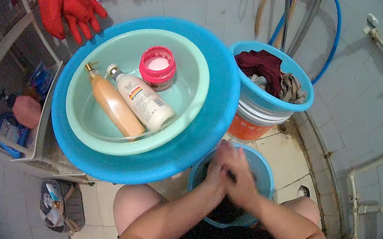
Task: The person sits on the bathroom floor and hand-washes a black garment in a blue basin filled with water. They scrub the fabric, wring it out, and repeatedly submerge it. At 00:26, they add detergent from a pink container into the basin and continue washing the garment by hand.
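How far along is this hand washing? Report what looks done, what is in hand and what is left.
Done: nothing visibly finished; no washed pieces lie set aside. In hand: the left hand and right hand press together on a dark cloth in the small blue basin. Left: the blue bucket holds a dark red garment and grey-brown clothes, seemingly waiting. Two pump bottles lie in the green basin.

Small blue basin (260,168) on tiled floor between the person's knees, round, upright, partly hidden under the rim of a larger blue basin. Dark cloth (224,210) inside it, bunched, looks wet, mostly covered by the hands. Left hand (216,173) and right hand (239,180) pressed together over the cloth, fingers clasped on it, slightly blurred.
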`<control>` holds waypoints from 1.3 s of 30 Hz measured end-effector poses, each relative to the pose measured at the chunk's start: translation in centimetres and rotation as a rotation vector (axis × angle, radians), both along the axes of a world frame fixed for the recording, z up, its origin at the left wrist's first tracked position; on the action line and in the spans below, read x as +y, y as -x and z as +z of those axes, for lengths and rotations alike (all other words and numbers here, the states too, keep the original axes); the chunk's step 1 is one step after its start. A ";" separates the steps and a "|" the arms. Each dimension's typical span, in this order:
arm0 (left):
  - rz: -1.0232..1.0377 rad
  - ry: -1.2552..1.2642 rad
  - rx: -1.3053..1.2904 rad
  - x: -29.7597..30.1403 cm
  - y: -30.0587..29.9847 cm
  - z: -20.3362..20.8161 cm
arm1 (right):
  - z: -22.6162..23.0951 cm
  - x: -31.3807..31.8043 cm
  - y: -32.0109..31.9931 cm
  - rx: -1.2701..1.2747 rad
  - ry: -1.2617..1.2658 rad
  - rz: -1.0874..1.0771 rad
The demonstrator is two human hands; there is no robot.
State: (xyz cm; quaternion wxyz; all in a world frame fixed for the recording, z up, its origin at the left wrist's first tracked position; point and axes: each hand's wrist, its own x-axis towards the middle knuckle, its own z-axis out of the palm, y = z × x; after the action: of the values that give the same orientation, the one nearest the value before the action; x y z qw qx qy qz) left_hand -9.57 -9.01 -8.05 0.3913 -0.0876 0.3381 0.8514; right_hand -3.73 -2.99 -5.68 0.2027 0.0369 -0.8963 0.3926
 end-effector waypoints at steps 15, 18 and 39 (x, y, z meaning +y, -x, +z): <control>-0.278 -0.042 -0.210 1.2 0.3 1.8 | -2.3 6.7 3.0 -0.168 0.905 -0.249; -0.237 -0.087 -0.346 0.4 2.0 1.5 | 0.4 6.4 2.8 -0.084 0.996 -0.254; -0.284 0.139 -0.047 0.2 -0.1 2.7 | -1.7 5.2 2.4 -0.319 0.816 -0.164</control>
State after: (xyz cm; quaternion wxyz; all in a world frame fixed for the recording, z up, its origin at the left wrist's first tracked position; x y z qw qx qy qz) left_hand -9.52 -8.85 -5.34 0.5087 -0.0856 0.3961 0.7596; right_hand -6.14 2.25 -7.42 0.0903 -0.1785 -0.6881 0.6975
